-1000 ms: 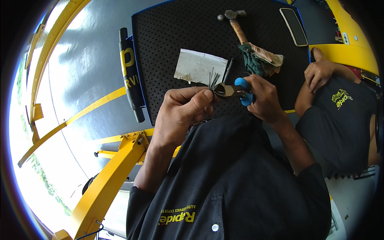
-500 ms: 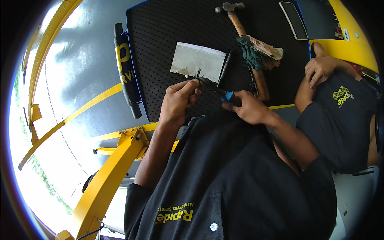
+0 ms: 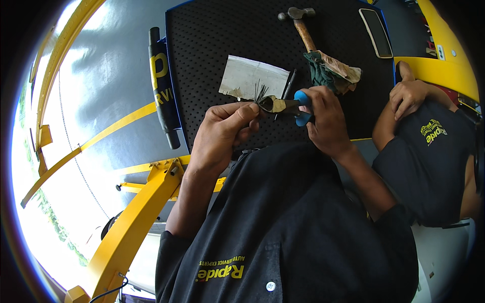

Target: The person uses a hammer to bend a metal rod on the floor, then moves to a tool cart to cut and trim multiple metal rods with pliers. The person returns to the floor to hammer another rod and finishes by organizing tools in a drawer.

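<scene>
My left hand pinches a small bundle of thin dark wires between thumb and forefinger, their loose ends fanning upward. My right hand grips the blue handles of a pair of pliers, which lies level and points left. The spread jaws meet the wires just beside my left thumb; I cannot tell whether they touch. Behind the wires a creased whitish sheet rests on the black, dimpled work surface. A slim dark rod lies at the sheet's right edge, partly covered by the pliers.
A ball-peen hammer lies farther back, its handle under a green and beige cloth. At the far right corner is a phone. Another person's hands rest folded on the right. A yellow steel arm stands at lower left.
My right hand has risen and turned the pliers, so their jaws and both handles now show, spread apart. My left hand still pinches the wires, shifted slightly right.
</scene>
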Available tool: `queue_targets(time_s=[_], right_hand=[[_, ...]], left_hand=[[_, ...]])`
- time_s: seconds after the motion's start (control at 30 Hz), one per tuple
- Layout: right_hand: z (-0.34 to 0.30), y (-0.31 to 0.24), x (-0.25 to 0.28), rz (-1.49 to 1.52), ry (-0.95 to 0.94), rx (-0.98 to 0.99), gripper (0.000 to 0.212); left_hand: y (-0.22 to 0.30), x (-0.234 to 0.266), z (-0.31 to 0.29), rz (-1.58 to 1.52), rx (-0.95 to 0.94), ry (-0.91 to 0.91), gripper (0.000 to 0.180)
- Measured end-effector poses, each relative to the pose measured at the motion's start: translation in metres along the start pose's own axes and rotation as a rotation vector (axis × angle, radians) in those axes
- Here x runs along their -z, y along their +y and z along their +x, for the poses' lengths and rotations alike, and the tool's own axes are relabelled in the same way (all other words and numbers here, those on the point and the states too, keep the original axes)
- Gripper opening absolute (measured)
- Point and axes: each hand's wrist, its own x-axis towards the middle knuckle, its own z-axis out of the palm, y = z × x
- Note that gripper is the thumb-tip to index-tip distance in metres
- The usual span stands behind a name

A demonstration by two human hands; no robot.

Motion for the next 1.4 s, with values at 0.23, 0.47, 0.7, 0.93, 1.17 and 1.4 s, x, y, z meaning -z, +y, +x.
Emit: queue_targets(time_s=[0.23, 0.47, 0.7, 0.93, 1.17, 1.4], right_hand=[[0.017, 0.003, 0.024, -0.107, 0.057, 0.158, 0.047], [0.013, 0.012, 0.029, -0.159, 0.032, 0.202, 0.042], [0.005, 0.002, 0.013, 0.192, 0.001, -0.029, 0.019], [-0.01, -0.02, 0.008, 0.85, -0.36, -0.308, 0.033], [-0.007, -0.031, 0.039, 1.054, -0.447, -0.496, 0.031], [0.012, -0.045, 0.092, 1.052, -0.791, -0.632, 0.042]], left_hand=[[0.021, 0.001, -0.014, 0.118, -0.026, -0.092, 0.038], [0.024, -0.011, -0.013, 0.181, -0.07, -0.049, 0.04], [0.021, -0.024, -0.008, 0.24, -0.132, 0.052, 0.034], [0.005, -0.051, -0.002, 0.553, -0.512, 0.465, 0.026], [0.004, -0.053, -0.002, 0.668, -0.58, 0.532, 0.021], [0.009, -0.053, -0.004, 0.881, -0.768, 0.519, 0.018]])
